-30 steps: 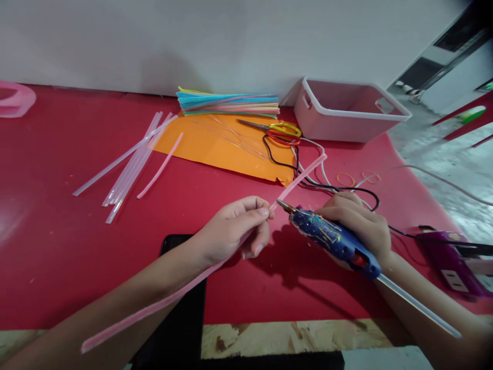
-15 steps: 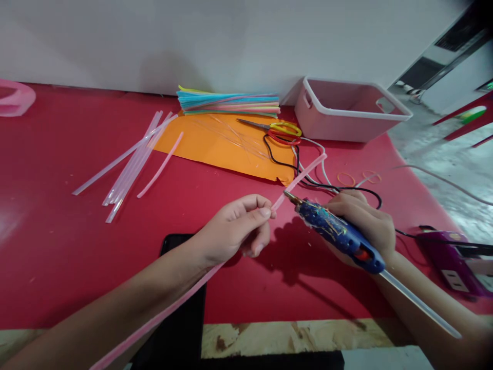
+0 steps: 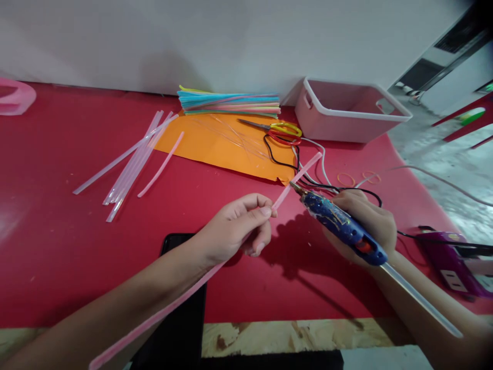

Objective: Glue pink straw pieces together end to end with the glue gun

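A long pink pipe cleaner (image 3: 165,312) is pinched between the thumb and fingers of my left hand (image 3: 242,226). Its short end sticks out past my fingertips, up and to the right. My right hand (image 3: 364,221) grips a blue hot glue gun (image 3: 339,221), with a clear glue stick (image 3: 421,298) projecting from its back. The metal nozzle meets the pink strip a little beyond my left fingertips; whether glue is coming out is too small to tell. Part of my right hand's grip is hidden behind the gun.
An orange envelope (image 3: 215,146) bears scissors (image 3: 285,131) and glue threads. Behind it lie coloured pipe cleaners (image 3: 231,103) and a pink bin (image 3: 339,123). Glue sticks (image 3: 131,172) and a short pink piece (image 3: 162,164) lie left. A purple power strip (image 3: 442,262), cords and rubber bands (image 3: 346,179) sit right.
The glue gun's nozzle has shifted slightly up and right along the pink pipe cleaner, away from my left fingertips. The strip's free end has dipped a little; my left hand is nearly still.
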`<state>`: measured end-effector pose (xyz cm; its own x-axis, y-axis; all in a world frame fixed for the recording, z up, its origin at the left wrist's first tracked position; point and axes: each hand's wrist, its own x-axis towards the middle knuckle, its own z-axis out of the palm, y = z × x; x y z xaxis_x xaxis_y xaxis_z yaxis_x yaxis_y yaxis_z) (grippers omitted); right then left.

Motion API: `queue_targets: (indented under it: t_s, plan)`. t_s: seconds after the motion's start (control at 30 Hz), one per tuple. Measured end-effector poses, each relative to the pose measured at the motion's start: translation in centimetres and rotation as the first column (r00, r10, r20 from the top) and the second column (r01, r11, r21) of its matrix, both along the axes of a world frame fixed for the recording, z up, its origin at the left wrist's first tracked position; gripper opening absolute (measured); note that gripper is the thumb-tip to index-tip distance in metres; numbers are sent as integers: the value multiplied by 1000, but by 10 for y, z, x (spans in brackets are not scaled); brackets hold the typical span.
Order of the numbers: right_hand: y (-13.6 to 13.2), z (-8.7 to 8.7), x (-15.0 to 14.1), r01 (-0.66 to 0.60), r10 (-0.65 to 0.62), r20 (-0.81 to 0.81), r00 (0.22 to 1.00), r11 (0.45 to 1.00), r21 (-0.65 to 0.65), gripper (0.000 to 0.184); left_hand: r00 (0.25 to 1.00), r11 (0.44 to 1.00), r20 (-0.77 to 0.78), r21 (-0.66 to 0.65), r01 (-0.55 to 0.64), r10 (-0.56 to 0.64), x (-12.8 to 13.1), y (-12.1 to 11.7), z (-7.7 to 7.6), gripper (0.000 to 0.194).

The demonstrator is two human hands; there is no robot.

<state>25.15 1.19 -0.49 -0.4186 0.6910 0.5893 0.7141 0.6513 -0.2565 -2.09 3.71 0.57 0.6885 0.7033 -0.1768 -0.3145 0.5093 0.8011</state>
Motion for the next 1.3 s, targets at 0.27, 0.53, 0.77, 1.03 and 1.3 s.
queue_targets:
  t_s: [0.27, 0.53, 0.77, 1.03, 1.3]
  plan:
    - [-3, 3, -8, 144, -142, -36, 989, 989, 32, 18, 999, 1000, -41, 9, -15, 16, 1, -1, 2, 13]
    - [0, 0, -5, -131, 131, -11, 991, 991, -1, 16, 968, 984, -224, 160, -75, 110, 4, -3, 6, 14]
    - [-1, -3, -9, -189, 189, -7, 982, 981, -47, 16, 976, 980, -193, 186, -66, 102, 2, -4, 3, 13]
    - [1, 3, -8, -144, 145, 34, 989, 989, -26, 17, 976, 983, -173, 148, -107, 133, 4, -4, 4, 13]
    - [2, 0, -5, -122, 122, 5, 993, 992, -11, 20, 982, 985, -146, 146, -95, 116, 2, -4, 3, 14]
